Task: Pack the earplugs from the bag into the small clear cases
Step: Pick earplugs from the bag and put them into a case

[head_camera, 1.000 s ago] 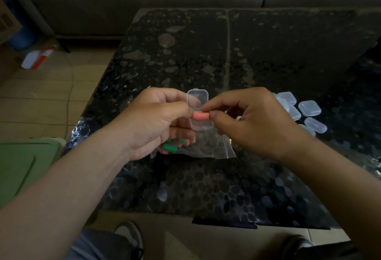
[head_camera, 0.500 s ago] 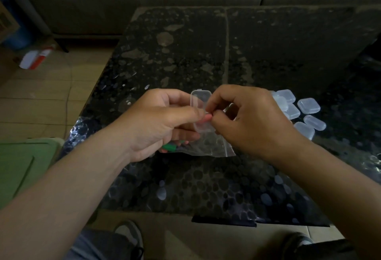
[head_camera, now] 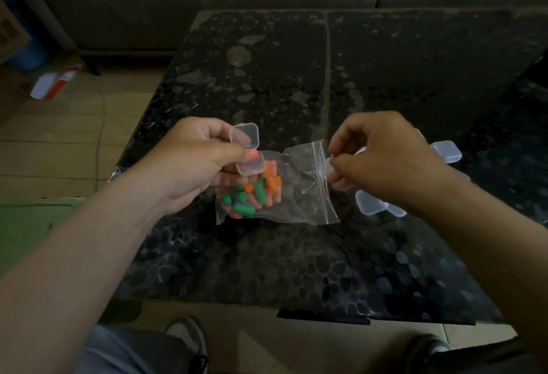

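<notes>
Left hand (head_camera: 192, 166) gripping open clear case (head_camera: 247, 151), pink earplug (head_camera: 253, 154) inside, right hand (head_camera: 385, 163) pinching zip edge of crinkled bag (head_camera: 302, 195), rounded green and orange earplugs (head_camera: 252, 195) bunched inside, on glossy pebbled table (head_camera: 296, 270), spare cases (head_camera: 370, 207) beside.

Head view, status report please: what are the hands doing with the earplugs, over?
Left hand grips open clear case, pink earplug inside. Right hand pinches bag mouth. Spare cases beside right wrist, nothing blocking.

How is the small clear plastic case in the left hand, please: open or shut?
Open: the case has its lid raised, a pink earplug inside.
</notes>
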`<act>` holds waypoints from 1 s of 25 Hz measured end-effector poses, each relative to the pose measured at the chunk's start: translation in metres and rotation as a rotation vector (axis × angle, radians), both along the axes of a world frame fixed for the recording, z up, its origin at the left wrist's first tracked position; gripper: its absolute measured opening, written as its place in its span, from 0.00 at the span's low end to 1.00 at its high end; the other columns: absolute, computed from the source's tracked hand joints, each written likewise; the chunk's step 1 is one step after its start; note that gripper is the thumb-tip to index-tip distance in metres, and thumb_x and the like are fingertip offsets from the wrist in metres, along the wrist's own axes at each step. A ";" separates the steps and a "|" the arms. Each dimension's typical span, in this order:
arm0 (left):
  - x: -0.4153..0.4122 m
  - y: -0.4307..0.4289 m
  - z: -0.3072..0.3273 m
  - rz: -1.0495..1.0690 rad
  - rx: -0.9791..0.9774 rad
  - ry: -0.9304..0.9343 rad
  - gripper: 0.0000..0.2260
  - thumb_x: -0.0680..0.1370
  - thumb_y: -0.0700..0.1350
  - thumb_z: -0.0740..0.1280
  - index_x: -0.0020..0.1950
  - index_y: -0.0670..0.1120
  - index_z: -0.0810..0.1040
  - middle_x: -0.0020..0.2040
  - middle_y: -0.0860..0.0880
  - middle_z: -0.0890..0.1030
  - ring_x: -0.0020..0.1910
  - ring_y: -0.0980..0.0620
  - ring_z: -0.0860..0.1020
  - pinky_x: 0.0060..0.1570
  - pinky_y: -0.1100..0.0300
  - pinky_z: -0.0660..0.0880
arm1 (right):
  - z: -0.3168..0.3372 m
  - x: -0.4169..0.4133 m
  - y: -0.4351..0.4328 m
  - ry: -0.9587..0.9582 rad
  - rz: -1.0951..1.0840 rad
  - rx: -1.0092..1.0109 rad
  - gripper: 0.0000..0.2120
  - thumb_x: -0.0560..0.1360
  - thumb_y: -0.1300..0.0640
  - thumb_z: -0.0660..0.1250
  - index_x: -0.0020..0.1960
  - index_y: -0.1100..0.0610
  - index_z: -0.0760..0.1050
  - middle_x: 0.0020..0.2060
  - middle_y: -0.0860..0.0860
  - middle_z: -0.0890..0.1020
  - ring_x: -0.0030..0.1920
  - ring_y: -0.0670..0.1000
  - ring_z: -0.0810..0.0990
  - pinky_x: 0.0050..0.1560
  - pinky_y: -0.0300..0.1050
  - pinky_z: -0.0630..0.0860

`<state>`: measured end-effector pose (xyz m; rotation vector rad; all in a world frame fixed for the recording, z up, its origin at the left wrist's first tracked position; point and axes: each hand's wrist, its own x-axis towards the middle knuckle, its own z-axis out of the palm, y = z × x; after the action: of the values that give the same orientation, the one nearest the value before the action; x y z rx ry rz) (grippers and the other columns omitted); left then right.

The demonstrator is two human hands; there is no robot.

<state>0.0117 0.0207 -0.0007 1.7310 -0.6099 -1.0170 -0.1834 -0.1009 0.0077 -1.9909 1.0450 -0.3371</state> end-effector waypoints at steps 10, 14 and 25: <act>0.006 -0.002 -0.004 -0.054 0.051 0.049 0.09 0.74 0.33 0.74 0.52 0.41 0.81 0.47 0.41 0.85 0.37 0.53 0.85 0.36 0.60 0.82 | -0.020 0.019 0.020 0.039 0.036 0.343 0.06 0.78 0.68 0.67 0.48 0.63 0.83 0.37 0.56 0.87 0.35 0.50 0.87 0.39 0.45 0.85; 0.006 -0.001 -0.007 -0.105 0.048 0.059 0.10 0.74 0.32 0.74 0.53 0.41 0.80 0.42 0.45 0.85 0.37 0.53 0.85 0.37 0.60 0.81 | -0.023 0.024 0.026 0.049 0.071 0.335 0.05 0.76 0.66 0.71 0.45 0.58 0.83 0.30 0.52 0.85 0.30 0.49 0.85 0.31 0.40 0.81; 0.009 -0.003 -0.017 -0.160 0.106 -0.138 0.08 0.74 0.36 0.76 0.52 0.44 0.84 0.45 0.44 0.87 0.47 0.49 0.86 0.47 0.55 0.80 | -0.040 0.038 0.026 -0.024 0.030 0.215 0.04 0.79 0.52 0.70 0.48 0.48 0.85 0.38 0.51 0.87 0.34 0.51 0.86 0.34 0.49 0.85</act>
<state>0.0211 0.0176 -0.0173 1.8801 -0.8058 -1.0624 -0.1453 -0.0752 -0.0323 -1.8038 0.9922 -0.2216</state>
